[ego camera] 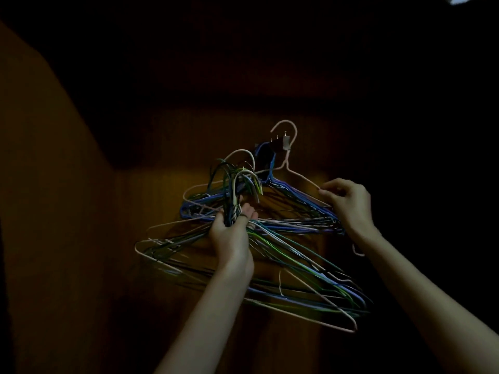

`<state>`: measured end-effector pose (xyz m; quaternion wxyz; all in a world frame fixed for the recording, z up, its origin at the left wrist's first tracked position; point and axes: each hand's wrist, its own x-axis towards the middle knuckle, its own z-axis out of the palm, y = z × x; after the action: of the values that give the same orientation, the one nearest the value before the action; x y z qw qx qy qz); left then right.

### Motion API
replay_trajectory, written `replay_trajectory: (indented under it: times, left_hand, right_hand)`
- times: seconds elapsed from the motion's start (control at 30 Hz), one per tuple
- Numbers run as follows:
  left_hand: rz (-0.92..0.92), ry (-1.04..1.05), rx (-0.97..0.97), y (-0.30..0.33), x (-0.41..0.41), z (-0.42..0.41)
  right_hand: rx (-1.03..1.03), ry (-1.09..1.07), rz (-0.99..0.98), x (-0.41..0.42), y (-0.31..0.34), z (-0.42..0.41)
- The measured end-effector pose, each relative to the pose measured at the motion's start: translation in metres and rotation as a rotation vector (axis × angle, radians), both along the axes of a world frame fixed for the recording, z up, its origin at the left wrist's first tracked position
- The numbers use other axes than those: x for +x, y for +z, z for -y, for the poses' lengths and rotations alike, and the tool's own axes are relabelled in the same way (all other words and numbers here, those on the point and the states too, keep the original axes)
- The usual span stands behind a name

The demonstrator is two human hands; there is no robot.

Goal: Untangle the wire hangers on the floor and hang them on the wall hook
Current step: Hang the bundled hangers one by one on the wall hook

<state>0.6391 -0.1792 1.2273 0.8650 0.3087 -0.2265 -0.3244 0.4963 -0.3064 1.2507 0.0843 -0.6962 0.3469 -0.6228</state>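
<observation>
Dim brown wood panelling (167, 147) fills the view, lit only in a warm patch around the wall hook (280, 143), with everything further out lost in shadow. On that hook hangs a pale pink hanger (293, 168), its curved top looped above the hook and its shoulder wire sloping down to the right of it. Several blue hangers (283, 188) hang from the hook as well, spreading out just below it.

My right hand (348, 201), down and to the right of the hook, pinches the lower shoulder wire of the pink hanger between thumb and fingertips, at the corner where the blue ones gather.

My left hand (232, 228), below and to the left of the hook, is curled tight around the necks of a bundle of hangers (297, 276): green, blue, white and pink wires bunched together. Their hook ends arch up above my fist, near the wall hook but apart from it, and their triangular bodies fan out below my wrist, crossing one another.
</observation>
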Motion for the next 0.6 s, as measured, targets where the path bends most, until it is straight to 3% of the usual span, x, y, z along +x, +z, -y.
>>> replay_trajectory:
  times: [0.27,0.6]
  left_hand:
    - [-0.005,0.036,-0.001,0.006,0.012,0.017]
    - [0.004,0.054,-0.006,-0.002,0.020,0.024]
  right_hand:
    - [0.047,-0.088,-0.121,0.030,0.008,0.064]
    - [0.078,-0.089,-0.246,0.044,-0.006,0.070]
